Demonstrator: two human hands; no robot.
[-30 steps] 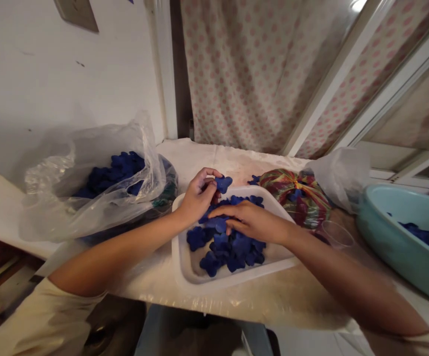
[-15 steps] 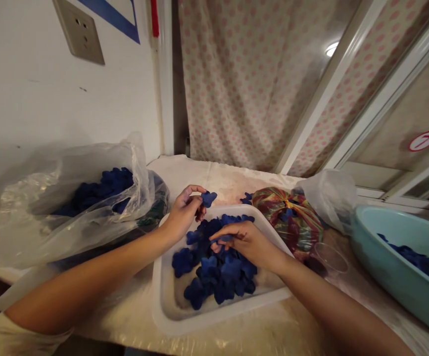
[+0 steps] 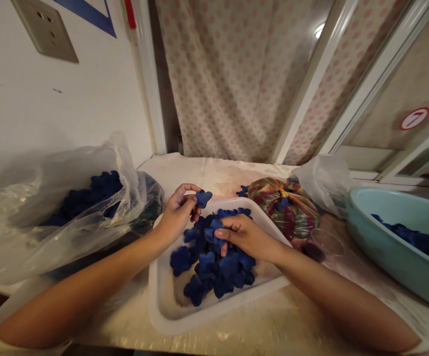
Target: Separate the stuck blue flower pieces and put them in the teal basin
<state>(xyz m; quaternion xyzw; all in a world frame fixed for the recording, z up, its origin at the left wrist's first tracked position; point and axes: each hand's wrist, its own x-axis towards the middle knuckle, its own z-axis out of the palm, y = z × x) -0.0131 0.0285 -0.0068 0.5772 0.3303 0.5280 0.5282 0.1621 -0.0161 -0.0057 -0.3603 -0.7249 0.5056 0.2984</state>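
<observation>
One blue flower-shaped piece (image 3: 204, 199) is pinched by the left hand (image 3: 176, 212), and at least one other blue piece (image 3: 212, 234) is gripped by the right hand (image 3: 249, 238), apparently being picked out singly above the pile (image 3: 229, 267) in the white tray (image 3: 155, 291). A fine pinch seems called for by the overlapping petals below the right hand, while the space beyond it is crowded by a tied striped bag (image 3: 296, 220).

Dim indoor light, soft shadows
</observation>
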